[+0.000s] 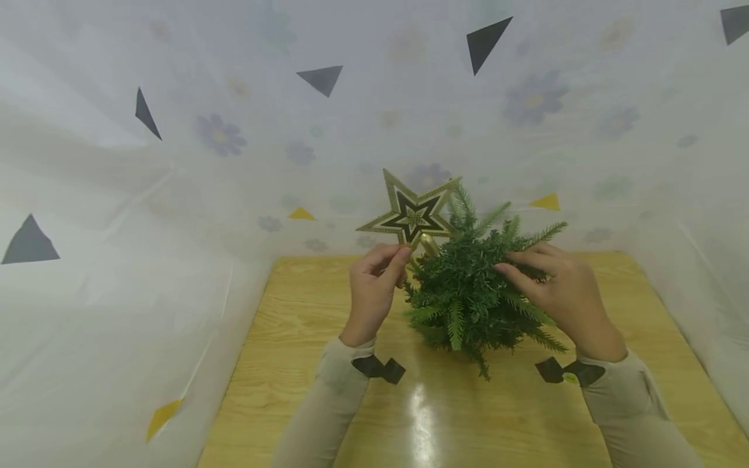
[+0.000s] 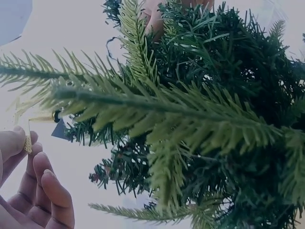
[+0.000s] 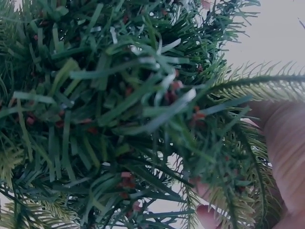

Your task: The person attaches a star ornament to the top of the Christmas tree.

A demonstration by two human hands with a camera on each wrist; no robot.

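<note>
A gold star tree topper (image 1: 415,218) with dark inner outlines stands tilted at the upper left of a small artificial Christmas tree (image 1: 468,292). Between thumb and fingers my left hand (image 1: 374,286) pinches the star's lowest point. In the left wrist view that hand (image 2: 35,186) holds the thin gold tip (image 2: 28,142), left of the branches. My right hand (image 1: 562,292) is at the tree's right side, thumb and fingers pinching a green branch near the top. Foliage hides part of the right fingers in the right wrist view, where the hand (image 3: 286,148) shows at the right edge.
The tree is on a wood-grain table (image 1: 292,338). Pale sheeting (image 1: 374,130) with flower prints and dark and yellow triangles surrounds the table at the back and sides. Black wrist straps (image 1: 377,368) sit over both sleeves.
</note>
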